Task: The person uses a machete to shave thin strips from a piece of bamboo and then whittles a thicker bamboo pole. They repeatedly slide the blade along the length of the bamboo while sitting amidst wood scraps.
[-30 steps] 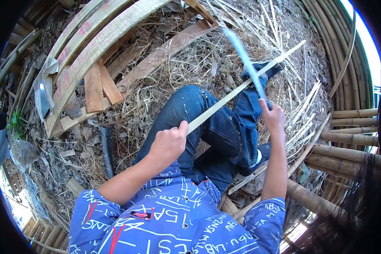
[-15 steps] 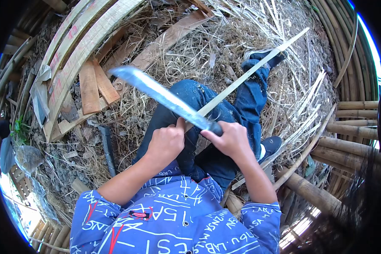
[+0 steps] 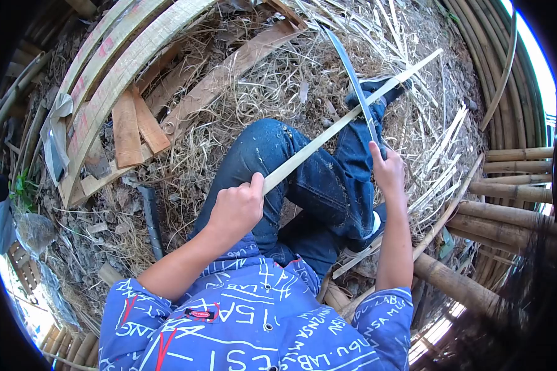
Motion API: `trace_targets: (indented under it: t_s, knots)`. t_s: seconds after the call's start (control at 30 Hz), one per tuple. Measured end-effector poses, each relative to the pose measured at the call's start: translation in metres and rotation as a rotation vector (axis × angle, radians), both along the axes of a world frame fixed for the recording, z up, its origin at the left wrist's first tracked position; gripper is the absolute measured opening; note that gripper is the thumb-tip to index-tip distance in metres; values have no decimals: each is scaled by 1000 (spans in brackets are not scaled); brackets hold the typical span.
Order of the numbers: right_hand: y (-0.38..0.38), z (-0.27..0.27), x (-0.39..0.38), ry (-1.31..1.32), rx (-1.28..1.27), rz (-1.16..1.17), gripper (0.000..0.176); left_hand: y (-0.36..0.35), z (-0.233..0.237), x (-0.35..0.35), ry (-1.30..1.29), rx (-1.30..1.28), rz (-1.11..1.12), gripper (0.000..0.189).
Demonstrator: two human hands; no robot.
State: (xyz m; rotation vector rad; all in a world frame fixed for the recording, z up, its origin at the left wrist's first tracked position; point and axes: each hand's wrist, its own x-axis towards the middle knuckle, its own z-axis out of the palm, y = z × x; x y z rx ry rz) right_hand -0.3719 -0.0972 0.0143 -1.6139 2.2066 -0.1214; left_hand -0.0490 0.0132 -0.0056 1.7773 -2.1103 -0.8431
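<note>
at the near edge, a blue shirt (image 3: pixel 229 334) with white lettering is showing, and beyond it bent legs in blue jeans (image 3: pixel 315 179) are carrying scattered shavings. the left hand (image 3: pixel 236 207) is closing narrowly around the near end of a pale flat strip (image 3: pixel 328 135), which is running over the raised knee toward the far right. the right hand (image 3: pixel 388 170) is closing around the handle of a long knife (image 3: pixel 353 75); its blade is pointing far and slightly left, crossing the strip, contact not being determinable. a dark rod-like object (image 3: pixel 151 216) is lying on the ground left of the legs. two short brown boards (image 3: pixel 127 133) are resting farther left, beside long pale planks (image 3: pixel 127 68) bearing pink marks. bamboo poles (image 3: pixel 517 191) are standing out at the right. loose pale slivers (image 3: pixel 444 157) are lying between them and the legs.
</note>
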Motion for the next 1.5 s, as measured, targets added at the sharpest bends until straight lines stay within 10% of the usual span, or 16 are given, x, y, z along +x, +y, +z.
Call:
trace_targets:
  t_s: [0.43, 0.83, 1.13, 1.5]
  knots:
    - [53, -5, 83, -52, -5, 463, 66, -17, 5, 13, 281, 206, 20, 15]
    - [-4, -2, 16, -60, 61, 16, 67, -16, 2, 13, 253, 180, -7, 15]
    - [56, 2, 89, -99, 58, 521, 70, -15, 0, 19, 339, 238, -9, 14]
    - [-12, -14, 7, 39, -78, 77, 69, -30, 4, 32, 415, 390, -115, 17]
